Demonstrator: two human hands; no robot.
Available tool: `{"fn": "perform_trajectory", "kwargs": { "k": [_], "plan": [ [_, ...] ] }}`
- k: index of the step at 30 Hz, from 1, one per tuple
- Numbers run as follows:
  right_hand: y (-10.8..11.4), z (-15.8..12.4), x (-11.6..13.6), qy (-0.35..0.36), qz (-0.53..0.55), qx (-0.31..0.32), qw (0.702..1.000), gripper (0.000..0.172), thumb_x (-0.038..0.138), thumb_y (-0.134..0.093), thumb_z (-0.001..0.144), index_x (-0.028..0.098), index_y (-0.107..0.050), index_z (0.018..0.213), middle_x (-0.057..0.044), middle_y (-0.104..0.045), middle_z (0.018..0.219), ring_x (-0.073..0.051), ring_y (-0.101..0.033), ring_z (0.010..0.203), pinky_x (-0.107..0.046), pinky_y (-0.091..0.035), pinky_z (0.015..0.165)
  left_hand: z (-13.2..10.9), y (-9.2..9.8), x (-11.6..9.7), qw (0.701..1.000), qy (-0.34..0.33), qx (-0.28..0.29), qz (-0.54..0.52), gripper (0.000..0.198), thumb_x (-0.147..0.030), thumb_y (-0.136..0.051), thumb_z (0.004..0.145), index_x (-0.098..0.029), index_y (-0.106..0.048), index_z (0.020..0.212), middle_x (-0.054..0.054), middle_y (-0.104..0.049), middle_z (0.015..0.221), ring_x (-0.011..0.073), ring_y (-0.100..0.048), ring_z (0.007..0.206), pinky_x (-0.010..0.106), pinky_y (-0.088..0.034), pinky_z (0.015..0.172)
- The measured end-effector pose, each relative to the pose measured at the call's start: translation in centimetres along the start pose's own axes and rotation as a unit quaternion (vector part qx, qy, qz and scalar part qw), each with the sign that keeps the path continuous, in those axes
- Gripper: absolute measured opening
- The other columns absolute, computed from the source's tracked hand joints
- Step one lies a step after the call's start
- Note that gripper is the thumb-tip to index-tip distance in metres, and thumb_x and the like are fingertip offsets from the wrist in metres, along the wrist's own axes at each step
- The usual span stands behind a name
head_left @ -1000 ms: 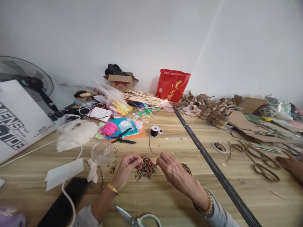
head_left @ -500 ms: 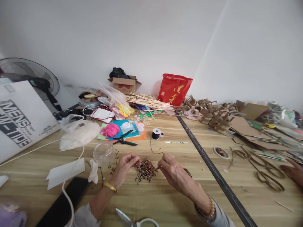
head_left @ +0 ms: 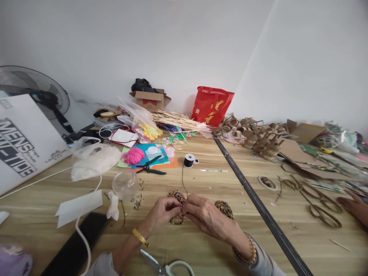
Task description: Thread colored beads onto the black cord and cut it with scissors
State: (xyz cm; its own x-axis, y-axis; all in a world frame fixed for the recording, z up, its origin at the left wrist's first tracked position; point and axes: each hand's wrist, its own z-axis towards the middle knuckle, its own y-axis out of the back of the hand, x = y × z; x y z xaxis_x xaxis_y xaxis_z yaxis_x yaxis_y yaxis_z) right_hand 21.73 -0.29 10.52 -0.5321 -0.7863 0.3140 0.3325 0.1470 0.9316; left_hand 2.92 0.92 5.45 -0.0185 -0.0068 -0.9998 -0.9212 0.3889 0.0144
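Just over a pile of small multicoloured beads (head_left: pixel 176 194), my left hand (head_left: pixel 163 211) and my right hand (head_left: pixel 204 213) meet at the fingertips. The fingers of my left hand are pinched; whatever is between them is too small to make out. A thin black cord (head_left: pixel 183 179) runs from a spool (head_left: pixel 189 161) down to the pinched fingers of my right hand. Part of the pile is hidden behind both hands. Coiled strands of strung beads (head_left: pixel 224 209) lie beside my right hand. Scissors (head_left: pixel 162 268) rest at the near edge, below the hands.
Left of my hands stand a clear jar (head_left: pixel 125 186) and a black phone-like slab (head_left: pixel 75 245). Black pliers (head_left: pixel 151 167) and pink yarn (head_left: pixel 133 155) lie on coloured sheets. At right are a dish of brown beads (head_left: pixel 267 183), brown loops (head_left: pixel 322 216) and another person's hand (head_left: pixel 355 207).
My left hand has moved right, from the left edge of the bead pile to my right hand's fingertips. My right hand has shifted slightly left and down. The coiled strands show more.
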Motion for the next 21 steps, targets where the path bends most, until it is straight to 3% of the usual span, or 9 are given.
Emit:
{"fn": "perform_trajectory", "kwargs": {
  "k": [11,21],
  "plan": [
    [-0.4,-0.2,-0.5,0.002,0.044,0.016,0.999,0.02,0.016,-0.038,0.097,0.018,-0.058,0.096,-0.005,-0.059,0.09,-0.015,-0.056,0.082,-0.024,-0.042,0.071,0.0,-0.1,1.2,0.996,0.021,0.081,-0.027,0.031,-0.041,-0.068,0.07,-0.012,-0.066,0.058,0.002,-0.059,0.053,0.0124,-0.049,0.05,0.023,-0.037,0.05],
    [-0.8,0.0,-0.8,-0.004,0.103,-0.012,0.995,0.011,0.015,-0.045,0.095,0.019,-0.055,0.096,-0.003,-0.06,0.087,-0.014,-0.056,0.076,-0.022,-0.041,0.067,-0.1,-0.2,1.5,0.995,0.009,0.093,0.025,0.034,-0.043,-0.066,0.074,-0.012,-0.067,0.059,0.001,-0.057,0.052,0.0118,-0.046,0.05,0.022,-0.033,0.05]
  ]
}}
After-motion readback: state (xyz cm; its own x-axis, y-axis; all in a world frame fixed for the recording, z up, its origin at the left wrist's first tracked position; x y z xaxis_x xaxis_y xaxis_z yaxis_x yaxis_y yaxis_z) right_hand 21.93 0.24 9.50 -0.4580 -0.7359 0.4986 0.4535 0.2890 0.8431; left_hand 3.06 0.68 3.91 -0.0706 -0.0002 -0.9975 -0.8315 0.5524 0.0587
